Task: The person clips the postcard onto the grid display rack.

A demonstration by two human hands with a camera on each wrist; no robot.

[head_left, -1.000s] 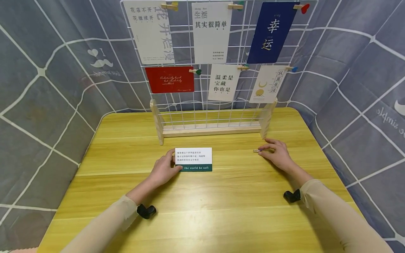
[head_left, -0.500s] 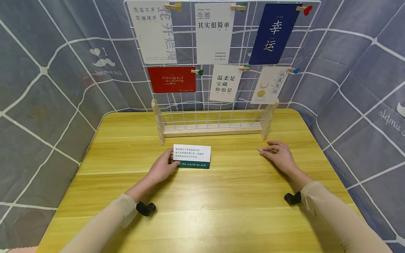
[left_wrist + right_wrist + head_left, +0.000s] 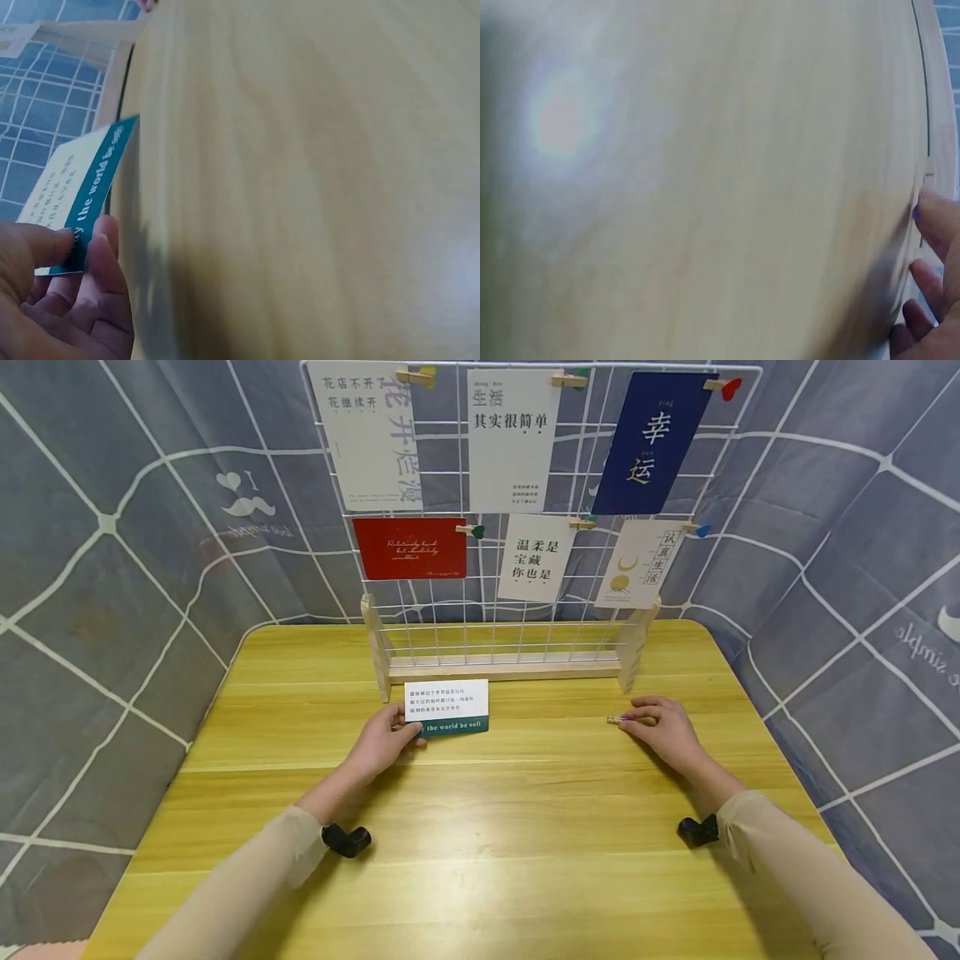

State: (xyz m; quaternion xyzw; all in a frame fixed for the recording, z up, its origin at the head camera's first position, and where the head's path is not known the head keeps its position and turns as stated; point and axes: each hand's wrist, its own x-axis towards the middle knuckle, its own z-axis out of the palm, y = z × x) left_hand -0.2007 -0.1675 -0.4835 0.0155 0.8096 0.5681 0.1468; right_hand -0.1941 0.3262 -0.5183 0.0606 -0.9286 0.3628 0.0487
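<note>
My left hand (image 3: 381,745) pinches a white card with a green band (image 3: 446,700) by its lower left corner. The thumb lies over the green band and the fingers are behind, as the left wrist view shows. The card is tilted up, apart from the tabletop, just in front of the rack's wooden base (image 3: 502,672). On the right, thumb and fingertips of my right hand (image 3: 663,732) pinch a small wooden clothespin (image 3: 612,719) with a purple bit, low over the table. In the right wrist view the fingers mostly hide it; a purple spot (image 3: 916,213) shows at the thumb.
A white wire grid (image 3: 465,639) rises from the wooden base. Several cards hang on it from clothespins, among them a red card (image 3: 409,549) and a blue card (image 3: 654,443). Grey patterned cloth (image 3: 120,635) surrounds the wooden table (image 3: 480,843).
My left hand has lifted the card off the table, tilted it up and moved it away from me toward the rack. The right hand has shifted slightly, turning the clothespin a little.
</note>
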